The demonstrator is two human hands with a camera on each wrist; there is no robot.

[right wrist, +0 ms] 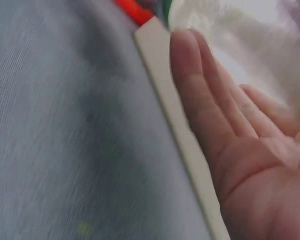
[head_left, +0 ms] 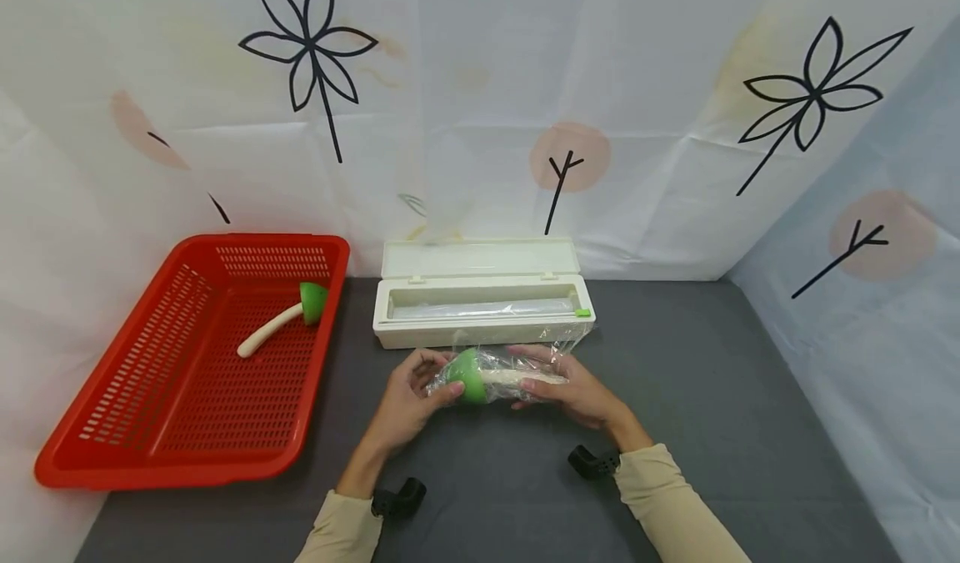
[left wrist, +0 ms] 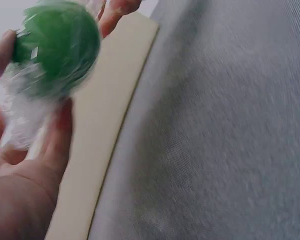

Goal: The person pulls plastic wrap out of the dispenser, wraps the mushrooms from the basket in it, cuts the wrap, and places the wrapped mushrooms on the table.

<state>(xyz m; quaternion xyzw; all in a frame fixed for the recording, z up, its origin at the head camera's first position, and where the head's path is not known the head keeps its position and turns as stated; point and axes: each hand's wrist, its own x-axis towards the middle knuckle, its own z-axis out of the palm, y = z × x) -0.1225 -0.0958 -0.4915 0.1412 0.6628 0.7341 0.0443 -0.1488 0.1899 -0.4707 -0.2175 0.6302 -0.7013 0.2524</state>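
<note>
Green-capped toy mushroom (head_left: 497,377) sits before the film box (head_left: 420,335), left hand (head_left: 411,394) gripping its cap, right hand (head_left: 577,390) its stem; wrapping seems under way, the loose film (head_left: 572,340) probably wanting folding next.

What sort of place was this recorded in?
Probably a staged workspace: printed white cloth hangs behind and beside a gray tabletop, with an open white box of clear film on it.
</note>
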